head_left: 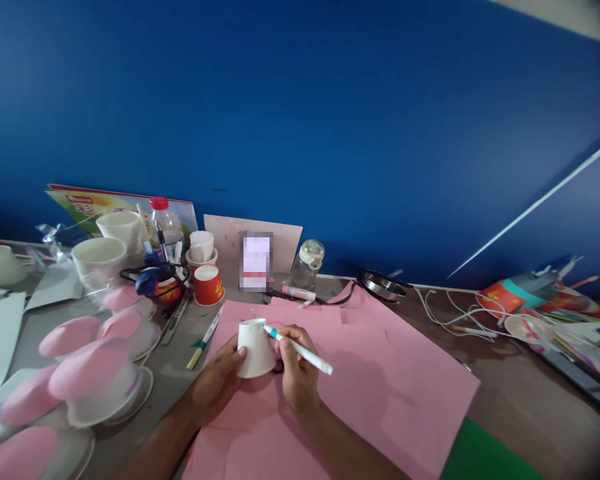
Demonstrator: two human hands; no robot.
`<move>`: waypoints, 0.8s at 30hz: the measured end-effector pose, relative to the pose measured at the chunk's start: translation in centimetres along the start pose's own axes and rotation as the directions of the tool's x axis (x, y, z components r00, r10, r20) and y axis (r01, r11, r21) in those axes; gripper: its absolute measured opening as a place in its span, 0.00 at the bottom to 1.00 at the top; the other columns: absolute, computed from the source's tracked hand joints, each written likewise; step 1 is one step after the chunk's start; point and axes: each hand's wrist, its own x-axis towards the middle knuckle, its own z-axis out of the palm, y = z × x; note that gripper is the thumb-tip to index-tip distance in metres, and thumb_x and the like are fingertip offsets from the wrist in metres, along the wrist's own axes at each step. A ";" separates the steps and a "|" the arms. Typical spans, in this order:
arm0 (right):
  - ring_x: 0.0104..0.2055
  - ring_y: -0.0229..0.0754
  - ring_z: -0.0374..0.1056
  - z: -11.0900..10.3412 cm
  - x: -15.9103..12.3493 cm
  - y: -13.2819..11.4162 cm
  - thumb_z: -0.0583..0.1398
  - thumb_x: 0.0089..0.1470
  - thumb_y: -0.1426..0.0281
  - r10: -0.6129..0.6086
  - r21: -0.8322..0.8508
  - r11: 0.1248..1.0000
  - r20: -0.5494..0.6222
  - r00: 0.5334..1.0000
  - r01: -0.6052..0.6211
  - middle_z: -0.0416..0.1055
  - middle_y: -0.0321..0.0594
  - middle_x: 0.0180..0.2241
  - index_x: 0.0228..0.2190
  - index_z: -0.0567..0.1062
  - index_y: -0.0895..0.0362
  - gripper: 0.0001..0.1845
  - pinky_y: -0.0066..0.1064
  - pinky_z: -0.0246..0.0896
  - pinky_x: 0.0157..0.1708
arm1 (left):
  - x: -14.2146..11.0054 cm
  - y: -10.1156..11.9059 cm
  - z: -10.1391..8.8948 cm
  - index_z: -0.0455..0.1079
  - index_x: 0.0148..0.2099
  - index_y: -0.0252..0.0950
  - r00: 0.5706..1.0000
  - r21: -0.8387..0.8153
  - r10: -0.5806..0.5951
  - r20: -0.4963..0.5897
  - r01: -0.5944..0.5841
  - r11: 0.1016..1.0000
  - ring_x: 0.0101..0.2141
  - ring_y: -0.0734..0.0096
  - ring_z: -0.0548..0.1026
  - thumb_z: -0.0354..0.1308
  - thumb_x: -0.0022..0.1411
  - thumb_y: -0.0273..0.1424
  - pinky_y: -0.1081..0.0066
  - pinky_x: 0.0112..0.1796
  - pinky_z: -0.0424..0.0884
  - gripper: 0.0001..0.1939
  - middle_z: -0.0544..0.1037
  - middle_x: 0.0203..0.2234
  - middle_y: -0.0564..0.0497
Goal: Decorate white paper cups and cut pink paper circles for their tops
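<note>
A white paper cup (257, 353) is upside down, its narrow end up, above the pink paper (370, 360). My left hand (219, 375) grips the cup from its left side, thumb on the near wall. In my right hand (297, 373) is a white marker (307, 357) with a teal tip end. Its tip meets the cup near the upper rim, where small teal marks show. The fingers of my left hand behind the cup are hidden.
Several white cups with pink tops (93, 377) crowd the left. Behind stand a red paper cup (207, 285), a phone (257, 261) and a glass jar (307, 263). A green-and-cream marker (205, 339) lies left of the paper. White cables (460, 313) tangle at right.
</note>
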 end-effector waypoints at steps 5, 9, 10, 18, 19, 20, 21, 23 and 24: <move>0.26 0.37 0.61 0.1 -0.1 -0.1 0.54 0.58 0.60 -0.002 -0.001 1.000 -0.011 1.000 0.002 0.66 0.36 0.27 0.33 0.72 0.56 0.13 0.28 0.58 0.25 | -0.1 -0.1 -0.1 0.69 0.55 0.36 1.000 -0.003 -0.008 0.000 0.008 1.000 0.46 0.58 0.72 0.58 0.61 0.33 0.64 0.49 0.62 0.19 0.77 0.45 0.43; 0.27 0.39 0.62 0.1 -0.2 0.0 0.55 0.58 0.61 -0.037 -0.019 0.999 0.001 0.999 0.037 0.67 0.36 0.25 0.34 0.72 0.56 0.12 0.29 0.59 0.26 | 0.0 -0.1 -0.1 0.70 0.54 0.35 1.000 -0.001 0.003 0.001 -0.003 1.000 0.46 0.58 0.72 0.57 0.61 0.32 0.63 0.48 0.63 0.19 0.77 0.44 0.42; 0.27 0.39 0.63 0.0 -0.3 0.0 0.55 0.58 0.61 -0.052 -0.022 0.998 0.009 0.999 0.052 0.67 0.36 0.25 0.34 0.73 0.56 0.12 0.30 0.59 0.26 | 0.0 -0.1 -0.1 0.70 0.54 0.35 1.000 -0.001 0.007 0.003 -0.007 1.000 0.46 0.58 0.72 0.57 0.62 0.32 0.63 0.48 0.63 0.18 0.77 0.44 0.42; 0.29 0.39 0.63 0.0 -0.6 -0.1 0.54 0.59 0.64 -0.130 -0.003 0.991 0.111 0.985 0.131 0.70 0.39 0.30 0.34 0.72 0.55 0.10 0.31 0.59 0.27 | 0.1 -0.1 0.0 0.70 0.54 0.37 1.000 -0.017 0.012 0.002 -0.012 1.000 0.45 0.59 0.72 0.58 0.61 0.32 0.65 0.48 0.63 0.18 0.77 0.44 0.44; 0.29 0.39 0.63 0.0 -0.6 -0.1 0.54 0.59 0.65 -0.134 -0.002 0.991 0.116 0.984 0.135 0.69 0.39 0.31 0.34 0.72 0.55 0.09 0.31 0.59 0.27 | 0.1 -0.1 0.0 0.70 0.54 0.37 1.000 -0.015 0.013 0.002 -0.013 1.000 0.45 0.59 0.72 0.59 0.61 0.32 0.65 0.48 0.63 0.19 0.77 0.44 0.44; 0.29 0.39 0.64 0.1 -0.6 -0.2 0.54 0.59 0.65 -0.139 -0.001 0.990 0.121 0.983 0.140 0.69 0.39 0.31 0.35 0.72 0.55 0.09 0.31 0.58 0.27 | 0.1 -0.1 0.0 0.70 0.54 0.37 1.000 -0.012 0.014 0.003 -0.014 1.000 0.45 0.59 0.72 0.59 0.61 0.32 0.65 0.48 0.63 0.19 0.77 0.44 0.44; 0.29 0.40 0.64 0.1 -0.6 -0.2 0.54 0.59 0.65 -0.143 0.001 0.990 0.124 0.982 0.144 0.69 0.39 0.31 0.35 0.72 0.55 0.09 0.30 0.58 0.27 | 0.1 -0.1 0.0 0.69 0.55 0.36 1.000 -0.011 0.014 0.006 -0.014 1.000 0.45 0.59 0.73 0.59 0.60 0.32 0.65 0.48 0.63 0.20 0.77 0.44 0.44; 0.30 0.40 0.64 0.1 -0.5 -0.3 0.54 0.59 0.65 -0.148 0.010 0.989 0.126 0.981 0.148 0.69 0.39 0.31 0.35 0.72 0.55 0.09 0.30 0.58 0.27 | 0.1 -0.2 -0.1 0.69 0.55 0.36 1.000 -0.010 0.014 0.014 -0.014 1.000 0.45 0.59 0.73 0.60 0.60 0.33 0.65 0.48 0.63 0.21 0.77 0.44 0.43; 0.30 0.40 0.64 0.1 -0.5 -0.3 0.54 0.59 0.66 -0.150 0.013 0.989 0.126 0.981 0.150 0.69 0.39 0.31 0.35 0.72 0.55 0.08 0.30 0.58 0.28 | 0.1 -0.2 -0.2 0.69 0.55 0.36 1.000 -0.009 0.012 0.018 -0.011 1.000 0.45 0.59 0.73 0.60 0.60 0.33 0.65 0.48 0.63 0.21 0.77 0.44 0.43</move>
